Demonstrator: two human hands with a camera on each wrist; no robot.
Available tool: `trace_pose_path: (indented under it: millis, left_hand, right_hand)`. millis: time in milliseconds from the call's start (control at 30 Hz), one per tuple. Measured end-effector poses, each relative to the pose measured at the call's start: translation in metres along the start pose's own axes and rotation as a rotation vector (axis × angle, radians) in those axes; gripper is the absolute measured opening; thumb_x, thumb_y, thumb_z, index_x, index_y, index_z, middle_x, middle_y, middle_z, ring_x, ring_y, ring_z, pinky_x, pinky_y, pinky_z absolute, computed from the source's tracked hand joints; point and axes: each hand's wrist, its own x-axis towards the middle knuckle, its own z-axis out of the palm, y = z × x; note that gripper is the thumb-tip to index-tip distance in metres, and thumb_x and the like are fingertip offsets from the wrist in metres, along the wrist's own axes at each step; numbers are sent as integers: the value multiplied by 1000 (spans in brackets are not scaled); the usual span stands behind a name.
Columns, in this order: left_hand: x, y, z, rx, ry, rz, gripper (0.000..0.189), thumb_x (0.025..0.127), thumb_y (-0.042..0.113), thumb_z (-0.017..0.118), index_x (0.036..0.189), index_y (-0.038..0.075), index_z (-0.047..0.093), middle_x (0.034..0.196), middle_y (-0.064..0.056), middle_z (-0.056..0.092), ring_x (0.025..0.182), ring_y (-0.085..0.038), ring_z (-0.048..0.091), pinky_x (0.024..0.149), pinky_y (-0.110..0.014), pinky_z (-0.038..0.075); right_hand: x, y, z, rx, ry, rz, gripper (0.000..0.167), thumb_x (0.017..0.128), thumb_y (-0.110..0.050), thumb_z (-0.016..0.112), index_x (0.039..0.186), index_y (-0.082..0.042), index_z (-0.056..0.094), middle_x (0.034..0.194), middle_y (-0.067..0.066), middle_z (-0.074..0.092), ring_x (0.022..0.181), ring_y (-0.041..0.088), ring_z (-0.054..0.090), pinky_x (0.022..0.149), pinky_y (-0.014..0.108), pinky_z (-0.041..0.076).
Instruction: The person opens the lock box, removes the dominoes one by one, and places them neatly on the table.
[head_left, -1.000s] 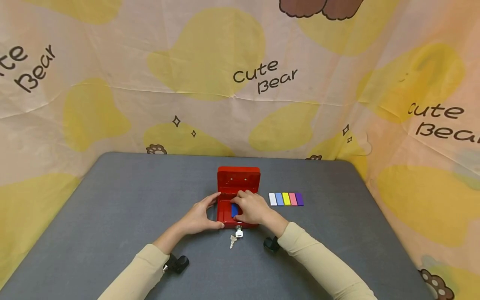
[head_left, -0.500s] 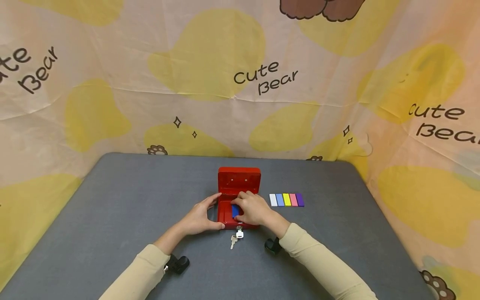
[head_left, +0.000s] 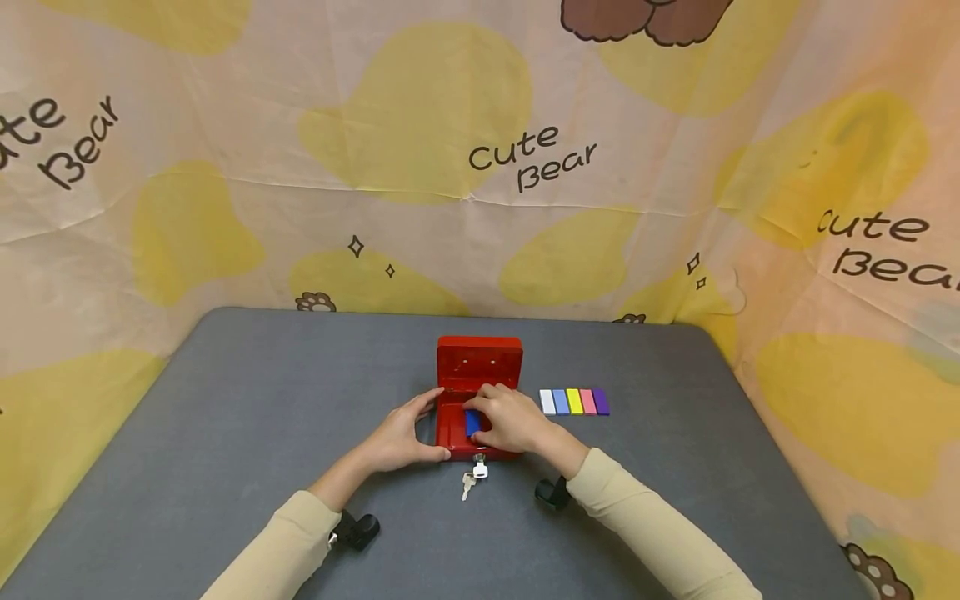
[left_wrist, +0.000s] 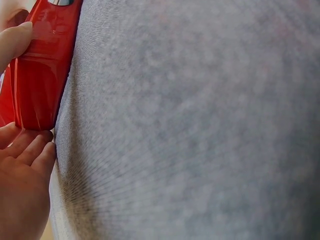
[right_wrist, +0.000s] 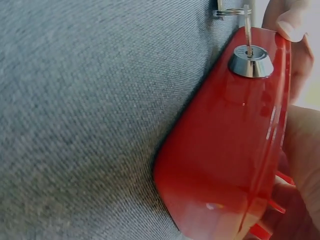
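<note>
A red metal cash box [head_left: 452, 425] stands mid-table with its lid [head_left: 480, 367] raised. My left hand [head_left: 397, 437] holds the box's left side, thumb at the front corner and fingers towards the back. In the left wrist view, the fingertips meet the end wall of the red box [left_wrist: 45, 85]. My right hand [head_left: 516, 418] reaches into the box, its thumb and fingers around a flat blue block [head_left: 472, 423], whose right part is hidden. One key [head_left: 481, 471] sits in the front lock, and a second key [head_left: 468, 484] hangs from it. The silver lock [right_wrist: 251, 66] shows in the right wrist view.
Right of the box, a row of coloured blocks [head_left: 574, 402] lies side by side: white, light blue, yellow, pink and purple. The grey table [head_left: 315, 375] ends at a patterned cloth backdrop [head_left: 420, 125]. Black cameras are strapped to both wrists.
The hands and the box stay almost as they were. The whole head view has shifted slightly downward, and the right forearm sits a little further right.
</note>
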Motion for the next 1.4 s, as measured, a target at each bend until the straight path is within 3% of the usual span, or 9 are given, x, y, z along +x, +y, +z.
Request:
trace_pose_path:
  millis: [800, 1400]
  left_hand:
    - [0, 1, 0, 11, 8, 4, 89, 66, 29, 81, 141, 13, 35, 138, -7, 44, 121, -28, 48, 100, -45, 40]
    - [0, 1, 1, 3, 8, 8, 88, 66, 27, 80, 140, 12, 35, 137, -7, 45, 121, -28, 48, 99, -44, 42]
  right_hand:
    - [-13, 13, -20, 72, 84, -19, 45, 76, -32, 73, 117, -14, 64, 103, 2, 59, 90, 13, 53, 76, 26, 51]
    - [-27, 25, -29, 77, 86, -5, 45, 75, -27, 75, 117, -13, 64, 106, 3, 58, 92, 16, 53, 75, 27, 50]
